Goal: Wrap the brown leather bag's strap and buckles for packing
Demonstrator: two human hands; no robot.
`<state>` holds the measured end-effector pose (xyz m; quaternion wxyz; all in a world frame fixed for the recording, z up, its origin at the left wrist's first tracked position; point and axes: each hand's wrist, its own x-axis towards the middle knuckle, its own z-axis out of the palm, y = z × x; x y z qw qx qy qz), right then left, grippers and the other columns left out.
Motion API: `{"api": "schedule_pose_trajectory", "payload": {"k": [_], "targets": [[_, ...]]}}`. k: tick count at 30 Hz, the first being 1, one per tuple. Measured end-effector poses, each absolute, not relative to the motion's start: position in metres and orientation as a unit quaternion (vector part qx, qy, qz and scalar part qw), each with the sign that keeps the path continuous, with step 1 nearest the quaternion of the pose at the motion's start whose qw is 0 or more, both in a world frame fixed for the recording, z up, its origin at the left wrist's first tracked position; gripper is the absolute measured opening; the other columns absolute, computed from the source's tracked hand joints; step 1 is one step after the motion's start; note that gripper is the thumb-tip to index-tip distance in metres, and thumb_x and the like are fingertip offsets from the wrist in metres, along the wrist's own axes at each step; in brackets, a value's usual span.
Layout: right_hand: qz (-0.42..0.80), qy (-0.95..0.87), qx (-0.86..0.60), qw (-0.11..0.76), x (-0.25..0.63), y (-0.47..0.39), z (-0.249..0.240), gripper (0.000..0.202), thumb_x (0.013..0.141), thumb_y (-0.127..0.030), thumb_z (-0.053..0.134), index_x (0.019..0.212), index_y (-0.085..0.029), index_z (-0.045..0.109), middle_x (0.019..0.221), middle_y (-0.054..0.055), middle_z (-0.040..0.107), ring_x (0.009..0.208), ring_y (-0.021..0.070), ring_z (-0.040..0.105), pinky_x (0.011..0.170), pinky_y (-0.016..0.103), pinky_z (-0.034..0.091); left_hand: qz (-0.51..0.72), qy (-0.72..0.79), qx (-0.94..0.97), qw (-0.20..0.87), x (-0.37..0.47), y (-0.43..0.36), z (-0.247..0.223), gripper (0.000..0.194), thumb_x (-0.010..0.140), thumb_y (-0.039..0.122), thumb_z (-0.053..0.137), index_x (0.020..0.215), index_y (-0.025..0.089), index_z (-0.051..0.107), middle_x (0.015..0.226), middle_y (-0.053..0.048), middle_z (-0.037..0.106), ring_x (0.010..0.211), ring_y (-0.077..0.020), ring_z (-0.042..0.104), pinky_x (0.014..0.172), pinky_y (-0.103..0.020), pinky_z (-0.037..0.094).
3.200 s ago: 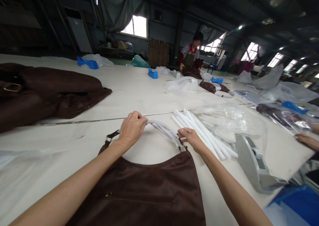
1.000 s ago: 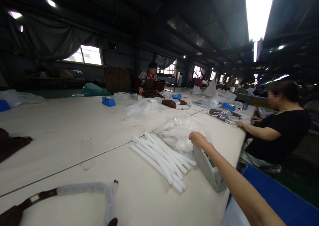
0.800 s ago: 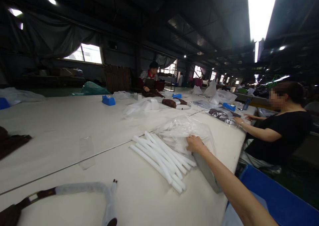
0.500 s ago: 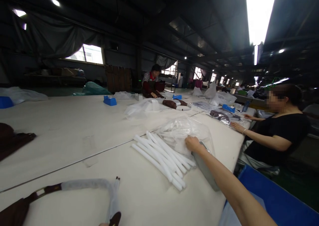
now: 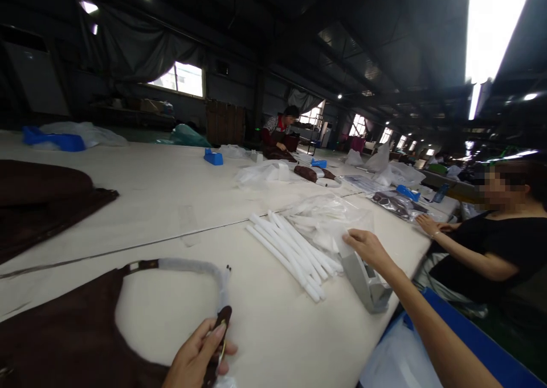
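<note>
Pale tabletop [image 5: 149, 177] fills the lower half of a dim workshop [image 5: 277, 23]. At nine o'clock lies a dark brown bundle [image 5: 43, 205]. At eight o'clock a brown bag [image 5: 64, 331] lies flat, its strap [image 5: 148, 265] arching rightward, much of it covered in white wrap [image 5: 188, 264]. At seven o'clock the left hand [image 5: 199, 351] grips the strap's bare brown end. Loose white tubes [image 5: 294, 254] lie in a pile at five o'clock, just beside a clear plastic bag [image 5: 329, 217]. At four o'clock the right hand [image 5: 370, 248] is above a grey tape dispenser [image 5: 367, 288], fingertips drawn together; whether they pinch anything, I cannot tell. Toward three o'clock sits a co-worker [image 5: 504, 237].
</note>
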<state>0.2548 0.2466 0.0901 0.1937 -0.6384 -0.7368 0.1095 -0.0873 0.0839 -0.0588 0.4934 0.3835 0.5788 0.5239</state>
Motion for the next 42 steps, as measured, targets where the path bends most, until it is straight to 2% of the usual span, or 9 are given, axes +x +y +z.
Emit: {"api": "schedule_pose_trajectory", "payload": {"k": [3,6,10,18,24,29,32,39,42], "targets": [[0.397,-0.683,-0.527,0.312,0.227,0.203,0.053,0.039,0.090,-0.051,0.051,0.099,-0.017,0.067,0.088,0.008,0.072,0.081,0.0237,0.068,0.071,0.034,0.052,0.538,0.563,0.347,0.523,-0.091,0.078,-0.047,0.058,0.070,0.072,0.068,0.092,0.018,0.062,0.080,-0.007,0.073,0.061,-0.0191,0.063,0.054,-0.025,0.042],[0.676,-0.499,-0.395,0.373,0.185,0.165,0.006,0.041,0.077,-0.051,0.074,0.099,-0.017,0.068,0.091,0.010,0.073,0.080,0.0230,0.069,0.074,0.035,0.054,0.568,0.531,0.322,0.540,-0.095,0.070,-0.040,0.056,0.071,0.065,0.073,0.096,0.016,0.068,0.098,-0.012,0.074,0.082,-0.0227,0.068,0.067,-0.027,0.048],[0.785,-0.402,-0.328,0.340,0.132,0.128,-0.037,0.038,0.076,-0.045,0.079,0.097,-0.016,0.069,0.093,0.010,0.074,0.080,0.0212,0.070,0.075,0.034,0.054,0.595,0.486,0.298,0.566,-0.096,0.061,-0.041,0.051,0.076,0.056,0.076,0.106,0.015,0.072,0.101,-0.011,0.072,0.082,-0.0179,0.063,0.074,-0.025,0.048],[0.815,-0.400,-0.284,0.309,0.093,0.108,-0.044,0.042,0.080,-0.050,0.074,0.103,-0.015,0.070,0.097,0.011,0.073,0.086,0.0232,0.069,0.083,0.038,0.054,0.599,0.456,0.280,0.596,-0.090,0.056,-0.039,0.036,0.073,0.047,0.081,0.086,0.016,0.070,0.077,-0.002,0.067,0.068,-0.0134,0.057,0.065,-0.022,0.044],[0.781,-0.425,-0.318,0.330,0.111,0.107,-0.029,0.058,0.088,-0.069,0.051,0.107,-0.018,0.070,0.099,0.011,0.073,0.095,0.0270,0.067,0.084,0.040,0.052,0.574,0.508,0.299,0.568,-0.085,0.057,-0.041,0.042,0.073,0.054,0.078,0.085,0.015,0.068,0.067,0.000,0.058,0.055,-0.0107,0.048,0.052,-0.020,0.036],[0.729,-0.479,-0.371,0.319,0.108,0.109,-0.023,0.046,0.067,-0.055,0.081,0.091,-0.016,0.072,0.081,0.005,0.072,0.073,0.0211,0.064,0.074,0.034,0.051,0.558,0.513,0.346,0.554,-0.085,0.058,-0.043,0.042,0.076,0.055,0.074,0.084,0.015,0.068,0.072,-0.001,0.062,0.062,-0.0135,0.053,0.058,-0.021,0.041],[0.720,-0.453,-0.420,0.316,0.096,0.110,-0.029,0.046,0.056,-0.054,0.084,0.075,-0.015,0.070,0.068,0.004,0.068,0.063,0.0192,0.059,0.064,0.034,0.051,0.563,0.502,0.353,0.553,-0.086,0.058,-0.044,0.041,0.081,0.054,0.069,0.092,0.015,0.067,0.084,-0.004,0.068,0.074,-0.0168,0.061,0.068,-0.024,0.046],[0.723,-0.395,-0.437,0.361,0.075,0.107,-0.039,0.038,0.053,-0.048,0.082,0.068,-0.018,0.065,0.063,0.001,0.064,0.060,0.0185,0.057,0.062,0.034,0.050,0.585,0.553,0.303,0.509,-0.093,0.064,-0.051,0.063,0.066,0.052,0.080,0.111,0.018,0.052,0.077,-0.003,0.071,0.066,-0.0199,0.065,0.064,-0.028,0.049],[0.730,-0.405,-0.415,0.362,0.070,0.106,-0.041,0.034,0.056,-0.046,0.080,0.067,-0.017,0.066,0.064,0.000,0.064,0.060,0.0164,0.055,0.062,0.030,0.046,0.573,0.619,0.339,0.417,-0.098,0.067,-0.048,0.063,0.068,0.051,0.076,0.116,0.018,0.052,0.075,-0.004,0.072,0.068,-0.0227,0.066,0.066,-0.030,0.048]]}}
